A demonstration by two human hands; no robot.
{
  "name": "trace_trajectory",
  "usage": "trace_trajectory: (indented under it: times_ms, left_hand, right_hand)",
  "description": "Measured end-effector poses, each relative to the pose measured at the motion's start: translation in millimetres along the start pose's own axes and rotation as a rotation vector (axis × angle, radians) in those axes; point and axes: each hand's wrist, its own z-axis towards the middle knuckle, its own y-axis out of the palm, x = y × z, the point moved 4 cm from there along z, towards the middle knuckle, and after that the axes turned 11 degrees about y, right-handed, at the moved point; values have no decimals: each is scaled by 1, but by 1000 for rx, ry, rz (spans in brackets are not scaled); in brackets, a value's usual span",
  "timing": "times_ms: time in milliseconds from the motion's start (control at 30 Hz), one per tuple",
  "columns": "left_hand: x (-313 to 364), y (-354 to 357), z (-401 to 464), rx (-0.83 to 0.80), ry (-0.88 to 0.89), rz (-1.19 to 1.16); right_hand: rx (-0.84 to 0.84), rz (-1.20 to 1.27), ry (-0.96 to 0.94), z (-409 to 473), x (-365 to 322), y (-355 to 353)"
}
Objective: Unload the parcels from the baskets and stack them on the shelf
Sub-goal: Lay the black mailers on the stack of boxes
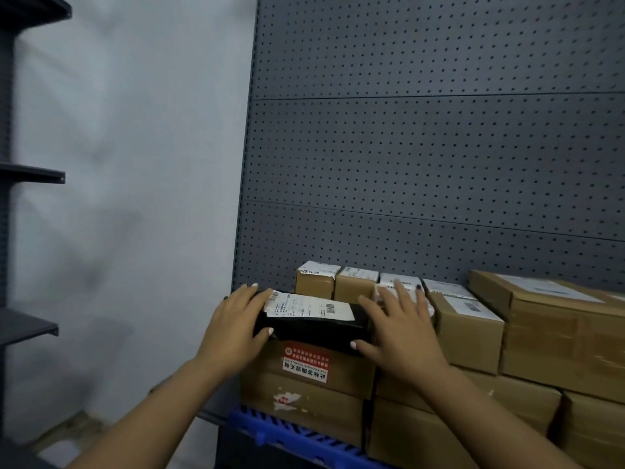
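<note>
At nine o'clock of the stack my left hand [236, 328] cups the left end of the long black plastic-wrapped parcel with a white shipping label [313, 321], fingers curled over the top edge, thumb pressed on the front face. The parcel lies flat on a brown cardboard box with a red and white sticker [306, 368], at the left end of the grey pegboard-backed shelf [422, 147].

I judge the parcel light and fairly stiff, since it keeps its straight shape between my hands. The film wrap looks slick, so I would take it by the two short ends and squeeze inward, not pinch the label.

At three o'clock of the parcel my right hand [400, 328] lies against its right end, fingers spread and nearly straight, thumb on the lower front corner; it presses more than grips.

Behind, at twelve o'clock, stands a row of small brown cartons with white labels [336, 280], and further right, larger brown cardboard boxes [554, 336]. At six o'clock a blue plastic basket rim [291, 434] shows.
</note>
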Motion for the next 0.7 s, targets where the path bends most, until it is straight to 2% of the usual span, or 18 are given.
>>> trace_trajectory:
  times_ms: [133,200,400,700]
  left_hand:
    - [22,17,4,-79,97,143]
    - [27,26,7,-141,77,190]
    - [23,45,29,-280,-21,190]
    - [20,58,54,-349,-33,157]
  right_hand:
    - [-51,18,102,4,25,5]
    - [-39,28,98,3,26,8]
    - [21,54,82,3,26,13]
    - [-56,42,32,3,29,9]
